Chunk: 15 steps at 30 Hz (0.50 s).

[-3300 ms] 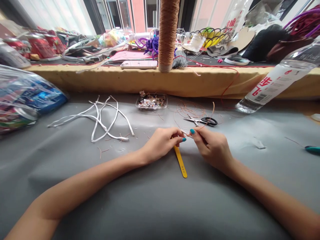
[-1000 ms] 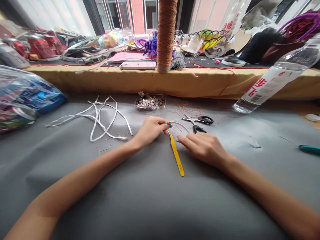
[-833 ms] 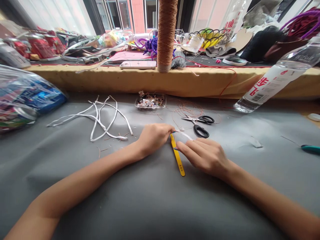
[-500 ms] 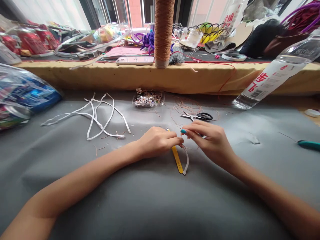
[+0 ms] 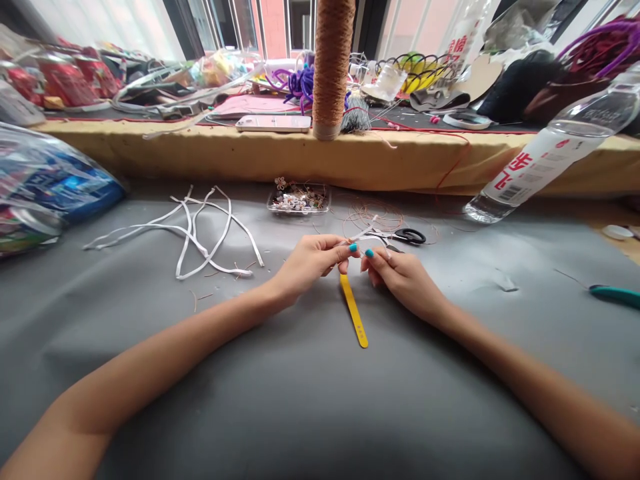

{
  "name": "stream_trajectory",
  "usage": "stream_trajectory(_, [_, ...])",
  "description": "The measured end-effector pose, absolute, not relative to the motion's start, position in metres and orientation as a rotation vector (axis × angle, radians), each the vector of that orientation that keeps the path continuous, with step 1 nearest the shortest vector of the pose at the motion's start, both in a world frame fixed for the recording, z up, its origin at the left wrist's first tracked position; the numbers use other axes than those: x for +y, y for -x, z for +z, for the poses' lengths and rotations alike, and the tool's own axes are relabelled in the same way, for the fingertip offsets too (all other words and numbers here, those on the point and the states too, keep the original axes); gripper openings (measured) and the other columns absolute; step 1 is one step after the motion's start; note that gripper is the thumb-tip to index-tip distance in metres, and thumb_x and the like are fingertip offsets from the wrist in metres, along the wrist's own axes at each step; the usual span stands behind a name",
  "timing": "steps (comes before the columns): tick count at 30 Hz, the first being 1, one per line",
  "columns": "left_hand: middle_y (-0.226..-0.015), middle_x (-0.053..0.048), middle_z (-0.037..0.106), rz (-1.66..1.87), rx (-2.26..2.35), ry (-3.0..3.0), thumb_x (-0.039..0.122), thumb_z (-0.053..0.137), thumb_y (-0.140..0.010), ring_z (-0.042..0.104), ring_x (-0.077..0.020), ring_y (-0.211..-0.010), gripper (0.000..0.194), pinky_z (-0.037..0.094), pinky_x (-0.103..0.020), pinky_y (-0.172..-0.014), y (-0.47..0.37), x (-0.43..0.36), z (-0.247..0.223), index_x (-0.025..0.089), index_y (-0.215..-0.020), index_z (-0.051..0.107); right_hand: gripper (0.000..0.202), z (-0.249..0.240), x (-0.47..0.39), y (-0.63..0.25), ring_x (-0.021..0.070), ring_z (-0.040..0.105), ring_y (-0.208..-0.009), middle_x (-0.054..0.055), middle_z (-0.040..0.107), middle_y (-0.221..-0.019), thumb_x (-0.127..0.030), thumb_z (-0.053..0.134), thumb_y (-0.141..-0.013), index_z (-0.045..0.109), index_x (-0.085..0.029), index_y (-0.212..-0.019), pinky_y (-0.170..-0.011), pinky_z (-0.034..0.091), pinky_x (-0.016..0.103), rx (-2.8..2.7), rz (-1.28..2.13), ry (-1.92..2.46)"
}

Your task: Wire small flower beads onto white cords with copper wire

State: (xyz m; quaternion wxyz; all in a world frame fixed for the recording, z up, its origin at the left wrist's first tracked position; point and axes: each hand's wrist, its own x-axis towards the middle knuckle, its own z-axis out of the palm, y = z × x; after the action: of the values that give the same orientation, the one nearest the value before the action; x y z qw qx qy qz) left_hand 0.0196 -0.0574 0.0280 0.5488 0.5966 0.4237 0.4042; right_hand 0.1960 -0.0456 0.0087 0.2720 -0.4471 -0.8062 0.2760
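My left hand (image 5: pixel 307 263) and my right hand (image 5: pixel 400 277) meet over the grey cloth (image 5: pixel 300 400), fingertips almost touching. Between them they pinch a short white strip (image 5: pixel 367 230) whose free end sticks up and away from me. Thin copper wire (image 5: pixel 373 217) lies coiled just beyond the fingers; whether it runs into the grip I cannot tell. Yellow tweezers (image 5: pixel 354 313) lie flat under and in front of both hands. Black-handled scissors (image 5: pixel 407 235) rest just past my right hand.
Loose white strips (image 5: pixel 200 230) sprawl to the left. A small clear tray of beads (image 5: pixel 299 199) sits by the yellow ledge (image 5: pixel 250 157). A tilted water bottle (image 5: pixel 545 160), a tall thread cone (image 5: pixel 333 67), a phone (image 5: pixel 274 123), a plastic bag (image 5: pixel 45 193), and a teal tool (image 5: pixel 615 295) surround the area.
Both hands have shifted away from me and drawn close together. The white strip, which hung down beside the tweezers half a second ago, is now lifted and pointing up between the fingertips.
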Motion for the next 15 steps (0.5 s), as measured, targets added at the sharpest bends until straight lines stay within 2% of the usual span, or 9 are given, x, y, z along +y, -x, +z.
stream_trajectory(3, [-0.055, 0.003, 0.05, 0.97, 1.078, -1.451, 0.033, 0.052, -0.077, 0.029, -0.004, -0.044, 0.024, 0.024, -0.018, -0.044, -0.016, -0.053, 0.024, 0.011, -0.073, 0.061, 0.033, 0.003, -0.048, -0.195, 0.009, 0.043, -0.045, -0.002, 0.051, -0.05, -0.034, 0.032, -0.088, 0.053, -0.017, -0.068, -0.049, 0.031, 0.021, -2.331, 0.398, 1.162])
stream_trajectory(6, [-0.055, 0.002, 0.054, 0.968, 1.203, -1.652, 0.026, 0.049, -0.078, 0.039, -0.0061, -0.05, 0.022, 0.031, -0.018, -0.051, -0.014, -0.05, 0.022, 0.011, -0.068, 0.061, 0.033, -0.002, -0.052, -0.195, 0.0091, 0.042, -0.043, 0.0, 0.055, -0.05, -0.027, 0.035, -0.087, 0.054, -0.017, -0.063, -0.046, 0.025, 0.023, -2.413, -0.034, 1.051])
stream_trajectory(9, [-0.055, 0.002, 0.055, 0.928, 1.31, -1.9, 0.021, 0.045, -0.079, 0.045, -0.0075, -0.054, 0.021, 0.034, -0.018, -0.054, -0.014, -0.051, 0.021, 0.012, -0.073, 0.063, 0.035, -0.001, -0.059, -0.193, 0.0085, 0.036, -0.039, 0.0, 0.051, -0.044, -0.026, 0.04, -0.087, 0.055, -0.017, -0.057, -0.045, 0.02, 0.025, -2.426, -0.348, 0.887])
stream_trajectory(12, [-0.055, 0.002, 0.056, 0.852, 1.311, -2.073, 0.019, 0.043, -0.08, 0.045, -0.007, -0.05, 0.023, 0.034, -0.017, -0.052, -0.016, -0.054, 0.018, 0.012, -0.077, 0.064, 0.033, 0.006, -0.065, -0.192, 0.0081, 0.032, -0.039, -0.002, 0.047, -0.042, -0.026, 0.044, -0.086, 0.055, -0.018, -0.056, -0.045, 0.02, 0.026, -2.433, -0.505, 0.748])
stream_trajectory(15, [-0.062, -0.002, 0.062, 0.873, 1.267, -2.285, 0.016, 0.042, -0.08, 0.05, -0.0091, -0.056, 0.023, 0.037, -0.018, -0.056, -0.016, -0.056, 0.014, 0.012, -0.082, 0.065, 0.034, 0.012, -0.068, -0.193, 0.0083, 0.032, -0.041, -0.002, 0.047, -0.044, -0.029, 0.044, -0.087, 0.055, -0.018, -0.056, -0.046, 0.022, 0.026, -2.434, -0.509, 0.751])
